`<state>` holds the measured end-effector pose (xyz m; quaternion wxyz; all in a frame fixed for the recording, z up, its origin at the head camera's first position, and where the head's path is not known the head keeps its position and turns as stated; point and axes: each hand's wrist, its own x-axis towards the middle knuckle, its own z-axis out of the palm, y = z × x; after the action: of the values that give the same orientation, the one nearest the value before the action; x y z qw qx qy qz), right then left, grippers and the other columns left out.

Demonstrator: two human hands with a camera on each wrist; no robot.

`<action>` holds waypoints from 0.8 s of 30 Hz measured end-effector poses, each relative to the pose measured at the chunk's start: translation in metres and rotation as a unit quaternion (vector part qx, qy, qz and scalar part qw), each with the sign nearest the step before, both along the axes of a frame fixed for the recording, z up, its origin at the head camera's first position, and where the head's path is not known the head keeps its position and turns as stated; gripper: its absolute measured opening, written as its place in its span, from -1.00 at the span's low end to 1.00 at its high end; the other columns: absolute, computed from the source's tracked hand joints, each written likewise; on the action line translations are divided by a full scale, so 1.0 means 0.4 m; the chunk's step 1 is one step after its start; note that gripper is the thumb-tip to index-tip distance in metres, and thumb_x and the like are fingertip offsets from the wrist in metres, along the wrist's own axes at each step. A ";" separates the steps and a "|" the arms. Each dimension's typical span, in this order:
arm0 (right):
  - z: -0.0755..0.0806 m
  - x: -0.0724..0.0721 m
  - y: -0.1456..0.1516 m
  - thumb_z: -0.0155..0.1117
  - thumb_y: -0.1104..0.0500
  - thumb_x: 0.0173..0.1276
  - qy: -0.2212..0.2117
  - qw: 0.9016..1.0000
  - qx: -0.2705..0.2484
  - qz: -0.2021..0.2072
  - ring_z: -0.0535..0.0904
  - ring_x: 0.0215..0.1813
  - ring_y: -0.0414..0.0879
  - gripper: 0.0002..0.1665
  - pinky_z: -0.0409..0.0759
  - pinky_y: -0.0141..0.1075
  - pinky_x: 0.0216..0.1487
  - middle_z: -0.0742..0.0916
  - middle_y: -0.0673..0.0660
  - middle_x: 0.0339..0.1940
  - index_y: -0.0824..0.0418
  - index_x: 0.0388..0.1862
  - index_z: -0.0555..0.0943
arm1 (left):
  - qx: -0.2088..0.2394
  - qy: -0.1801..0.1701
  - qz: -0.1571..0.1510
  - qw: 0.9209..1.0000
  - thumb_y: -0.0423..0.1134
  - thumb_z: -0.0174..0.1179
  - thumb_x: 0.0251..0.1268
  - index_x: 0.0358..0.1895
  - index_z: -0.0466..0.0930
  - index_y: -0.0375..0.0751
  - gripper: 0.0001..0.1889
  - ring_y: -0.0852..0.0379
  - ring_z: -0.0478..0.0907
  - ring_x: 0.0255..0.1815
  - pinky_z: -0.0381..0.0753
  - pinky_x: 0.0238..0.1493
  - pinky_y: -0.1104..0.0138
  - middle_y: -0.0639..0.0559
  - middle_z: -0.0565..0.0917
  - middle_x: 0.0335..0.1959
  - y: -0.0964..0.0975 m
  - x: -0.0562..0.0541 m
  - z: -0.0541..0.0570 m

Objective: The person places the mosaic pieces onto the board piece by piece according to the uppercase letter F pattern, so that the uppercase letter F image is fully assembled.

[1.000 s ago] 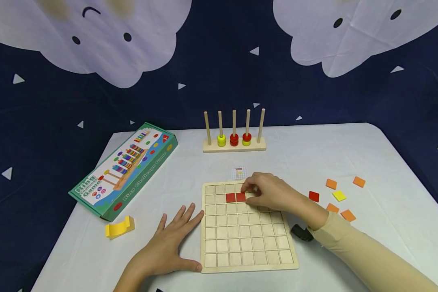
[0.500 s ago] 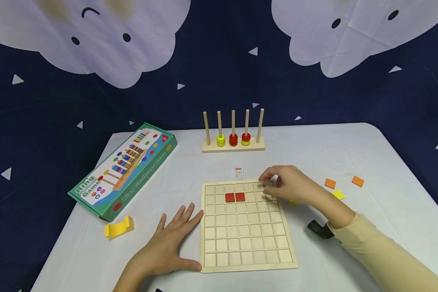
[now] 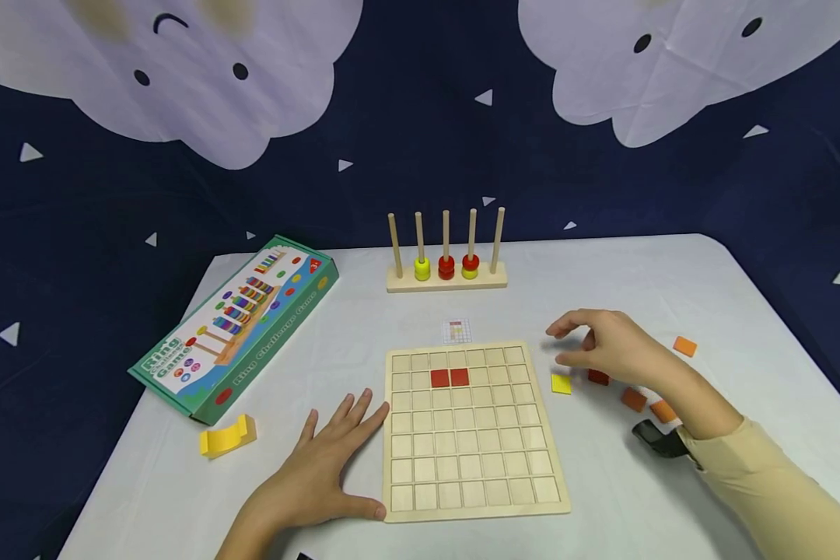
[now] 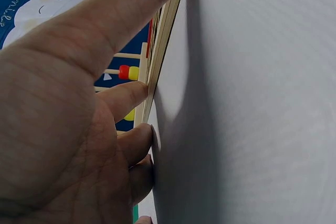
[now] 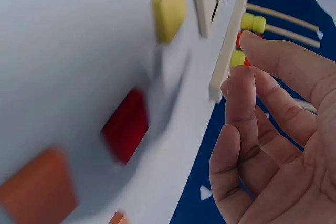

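A square wooden grid board (image 3: 476, 447) lies on the white table, with two red tiles (image 3: 449, 378) side by side in its second row from the far end. My left hand (image 3: 315, 470) has its fingers spread, and its thumb and index fingertip touch the board's left edge. Right of the board, my right hand (image 3: 612, 346) hovers above loose tiles, thumb and fingers apart, holding nothing. Close below it lie a yellow tile (image 3: 561, 384) and a red tile (image 3: 598, 377), seen in the right wrist view too. Orange tiles (image 3: 633, 399) lie nearer the sleeve.
Behind the board are a small printed pattern card (image 3: 456, 330) and a wooden peg stand (image 3: 446, 285) with red and yellow rings. A green game box (image 3: 238, 330) and a yellow curved block (image 3: 228, 437) sit at the left. One orange tile (image 3: 685, 346) lies farther right.
My right hand has moved right, from above the board beside the red tiles to above the loose tiles. The left hand stays at the board's edge.
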<state>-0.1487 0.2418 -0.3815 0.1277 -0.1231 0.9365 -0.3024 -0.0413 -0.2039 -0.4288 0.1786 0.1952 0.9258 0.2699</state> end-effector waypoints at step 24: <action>-0.056 0.091 0.125 0.66 0.07 0.21 -0.028 0.996 0.051 -0.068 0.30 -0.55 -0.18 -0.44 0.23 -0.31 -0.45 0.52 -0.03 -0.58 0.19 0.19 0.76 | -0.003 -0.013 0.001 1.000 0.45 0.61 -0.19 0.75 0.08 0.35 0.33 -0.20 -0.16 0.85 -0.36 0.63 -0.51 0.10 0.00 0.82 0.004 -0.002 -0.002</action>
<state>-0.1122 0.2916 -0.4041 0.1392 -0.0436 0.9529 -0.2658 -0.0421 -0.2023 -0.4295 0.1911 0.1902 0.9243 0.2701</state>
